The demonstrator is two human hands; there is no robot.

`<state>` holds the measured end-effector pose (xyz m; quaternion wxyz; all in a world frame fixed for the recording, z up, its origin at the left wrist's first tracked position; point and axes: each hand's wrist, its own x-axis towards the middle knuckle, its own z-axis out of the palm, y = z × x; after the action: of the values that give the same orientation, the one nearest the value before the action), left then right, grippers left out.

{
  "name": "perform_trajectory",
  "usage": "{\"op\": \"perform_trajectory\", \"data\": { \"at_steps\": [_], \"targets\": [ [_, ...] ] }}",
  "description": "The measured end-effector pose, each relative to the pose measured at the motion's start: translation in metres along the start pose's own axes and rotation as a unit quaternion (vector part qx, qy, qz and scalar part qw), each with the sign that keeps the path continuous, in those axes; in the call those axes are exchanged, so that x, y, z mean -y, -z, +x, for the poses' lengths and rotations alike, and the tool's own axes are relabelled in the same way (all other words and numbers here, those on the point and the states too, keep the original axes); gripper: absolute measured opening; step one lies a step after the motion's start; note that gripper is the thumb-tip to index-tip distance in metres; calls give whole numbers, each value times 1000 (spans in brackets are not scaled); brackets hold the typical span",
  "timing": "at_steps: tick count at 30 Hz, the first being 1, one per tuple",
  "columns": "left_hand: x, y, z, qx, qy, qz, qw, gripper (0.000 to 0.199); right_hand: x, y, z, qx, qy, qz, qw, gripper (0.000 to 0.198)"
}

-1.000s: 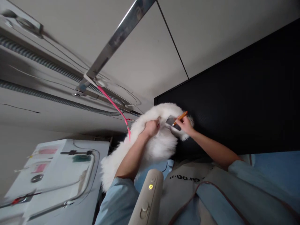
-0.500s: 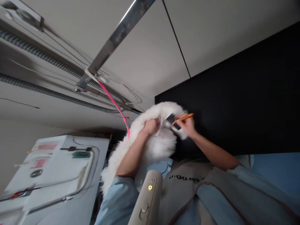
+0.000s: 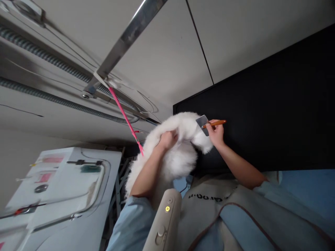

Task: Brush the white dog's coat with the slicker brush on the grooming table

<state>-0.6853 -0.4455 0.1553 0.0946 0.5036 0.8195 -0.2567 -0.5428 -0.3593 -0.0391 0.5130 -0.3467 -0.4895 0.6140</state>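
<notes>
A fluffy white dog [image 3: 180, 160] fills the middle of the view, on the black tabletop. My left hand [image 3: 168, 140] is closed on its coat, fingertips sunk in the fur. In my right hand [image 3: 216, 133] is a slicker brush with an orange-brown wooden handle [image 3: 219, 122] and a flat grey metal head [image 3: 202, 121]. The head lies against or just over the fur at the dog's right end; its pins are hidden. A pink grooming loop [image 3: 125, 116] runs from a metal bar down to the dog's back.
The metal grooming arm [image 3: 125, 43] slants across the top left. A wide black table [image 3: 261, 118] spreads to the right. Grey corrugated hoses [image 3: 47, 52] run along the wall. A white tub or unit [image 3: 65, 198] stands at lower left. A beige device with a yellow light [image 3: 164, 219] juts up at the bottom.
My right hand has moved right and slightly up with the slicker brush, from beside my left hand to the dog's right end. My left hand stays on the coat, shifted slightly.
</notes>
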Motion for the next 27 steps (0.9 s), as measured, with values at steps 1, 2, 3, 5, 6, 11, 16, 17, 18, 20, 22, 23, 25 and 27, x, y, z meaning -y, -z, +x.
{"op": "perform_trajectory", "data": {
  "at_steps": [1, 2, 3, 5, 6, 11, 16, 17, 18, 20, 22, 23, 25, 27],
  "targets": [
    [0, 0, 0, -1, -2, -1, 1000, 33, 1, -1, -1, 34, 2, 4, 999, 28],
    [-1, 0, 0, -2, -4, -1, 1000, 32, 2, -1, -2, 83, -4, 6, 997, 29],
    [-1, 0, 0, -3, -6, -3, 1000, 32, 3, -2, -3, 120, -13, 2, 993, 29],
    [-2, 1, -1, -2, -8, -6, 1000, 32, 5, -1, -3, 93, -16, -18, 995, 30],
    [-2, 1, -1, -3, -9, -8, 1000, 31, 6, -1, -2, 42, -7, -22, 999, 30],
    [-2, 2, -3, -14, -17, -12, 1000, 29, 6, 1, 0, 98, 5, -10, 995, 29],
    [-2, 1, -2, -15, -6, -13, 1000, 30, 1, 2, 4, -4, 10, -40, 999, 30],
    [-1, 0, -2, -19, -11, -16, 1000, 30, 0, 0, 3, 3, 22, -26, 999, 30],
    [1, 0, -2, -23, -16, -19, 999, 31, 0, -1, 1, 39, 26, -12, 999, 30],
    [3, -2, -1, -23, -21, -23, 999, 31, 0, -5, -2, 114, 7, -4, 993, 30],
    [4, -3, -1, -20, -19, -22, 999, 31, 0, -6, 0, 85, -10, -20, 996, 32],
    [5, -4, -1, -19, -18, -21, 999, 30, 0, -5, 2, 38, -7, -22, 999, 32],
    [5, -5, -1, -23, -21, -19, 999, 30, 1, -5, 5, -10, 7, -3, 1000, 32],
    [5, -5, -1, -23, -27, -20, 999, 29, 1, -6, 4, 54, 2, 23, 998, 32]
  ]
}}
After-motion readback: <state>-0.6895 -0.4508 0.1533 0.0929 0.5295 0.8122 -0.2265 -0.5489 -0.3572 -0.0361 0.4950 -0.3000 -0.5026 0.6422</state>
